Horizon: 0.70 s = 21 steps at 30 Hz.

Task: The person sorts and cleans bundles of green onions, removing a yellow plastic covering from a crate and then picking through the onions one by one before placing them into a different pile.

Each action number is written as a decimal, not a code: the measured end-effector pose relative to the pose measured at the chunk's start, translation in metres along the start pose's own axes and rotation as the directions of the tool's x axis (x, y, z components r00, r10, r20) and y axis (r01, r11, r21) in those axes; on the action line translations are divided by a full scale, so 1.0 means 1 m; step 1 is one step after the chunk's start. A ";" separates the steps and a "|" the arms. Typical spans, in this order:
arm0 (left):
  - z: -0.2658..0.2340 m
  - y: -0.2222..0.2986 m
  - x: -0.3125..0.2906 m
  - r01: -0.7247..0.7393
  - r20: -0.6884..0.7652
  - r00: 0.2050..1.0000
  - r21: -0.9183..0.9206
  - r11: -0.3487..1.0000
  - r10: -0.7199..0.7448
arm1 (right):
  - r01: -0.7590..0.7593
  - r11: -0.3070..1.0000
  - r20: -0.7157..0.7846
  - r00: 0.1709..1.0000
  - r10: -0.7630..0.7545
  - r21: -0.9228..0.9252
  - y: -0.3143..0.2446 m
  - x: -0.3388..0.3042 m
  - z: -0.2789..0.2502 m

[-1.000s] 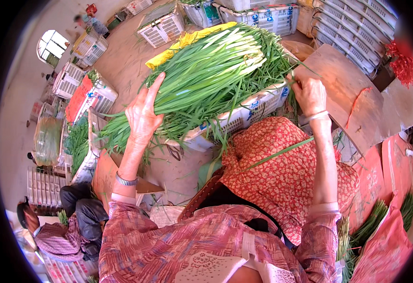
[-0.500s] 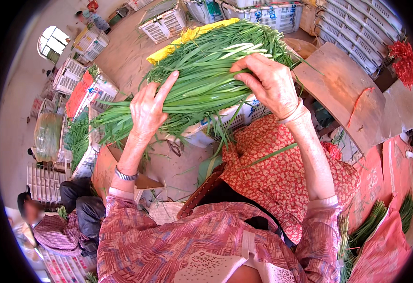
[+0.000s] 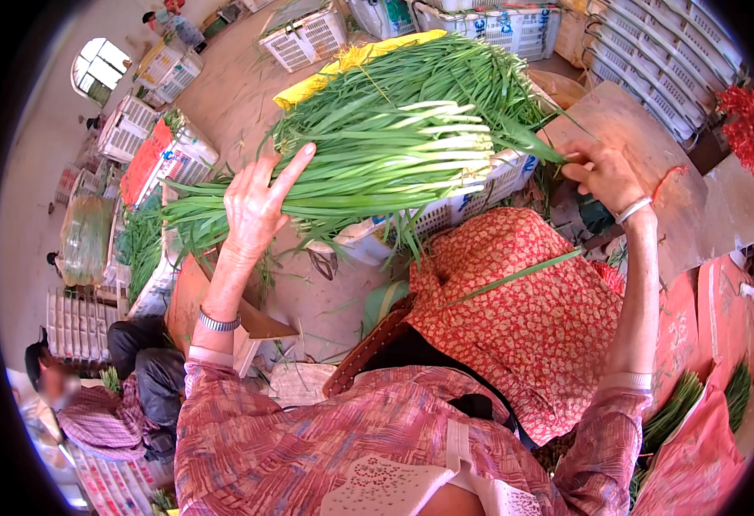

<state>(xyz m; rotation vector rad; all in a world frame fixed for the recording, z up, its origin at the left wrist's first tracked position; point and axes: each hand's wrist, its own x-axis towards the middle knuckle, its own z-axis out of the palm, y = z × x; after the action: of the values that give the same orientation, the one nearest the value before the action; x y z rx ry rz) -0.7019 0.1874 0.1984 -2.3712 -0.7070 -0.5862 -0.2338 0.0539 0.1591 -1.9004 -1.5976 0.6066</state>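
The left hand (image 3: 255,202) lies across the leafy part of a bunch of long green stalks (image 3: 403,155). Its pointing finger sticks out, apart from the other fingers. I cannot tell if it grips the bunch or just rests on it. The right hand (image 3: 605,179) is off to the right of the bunch, with its thumb and fingers pinching the end of a flat green leaf (image 3: 527,143).

The bunch sits on top of a pile of green leaves (image 3: 471,77) in a white crate (image 3: 368,243). Its white ends point right, and its leafy tips hang past the crate's left side. A yellow strip (image 3: 312,86) runs along the far edge of the pile.

A brown board (image 3: 678,202) is under and beside the right hand. Red flowery cloth (image 3: 514,331) covers the lap, with one long leaf (image 3: 519,277) on it. Another person (image 3: 101,417) sits at the lower left. White crates are stacked (image 3: 661,73) at the upper right.
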 end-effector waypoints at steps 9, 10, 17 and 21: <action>-0.016 0.027 0.029 -0.222 -0.047 0.974 -0.048 0.974 0.220 | 0.420 0.908 0.214 0.886 -0.410 0.002 -0.121 0.060 0.042; -0.016 0.028 0.031 -0.249 -0.026 0.968 -0.049 0.967 0.248 | 0.464 0.882 0.243 0.849 -0.470 0.085 -0.123 0.062 0.048; -0.016 0.040 0.032 -0.267 -0.132 0.959 -0.111 0.957 0.252 | 0.693 0.698 -0.196 0.669 -0.716 -0.182 -0.108 0.053 0.064; -0.008 0.033 0.018 -0.197 -0.107 0.977 -0.126 0.972 0.184 | 0.625 0.752 -0.211 0.722 -0.659 -0.208 -0.080 0.040 0.038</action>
<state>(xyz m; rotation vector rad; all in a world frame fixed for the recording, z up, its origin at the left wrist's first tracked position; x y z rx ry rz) -0.6699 0.1656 0.2011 -2.4818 -0.4028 -0.6765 -0.3097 0.1080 0.1869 -1.2756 -1.9761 -0.0603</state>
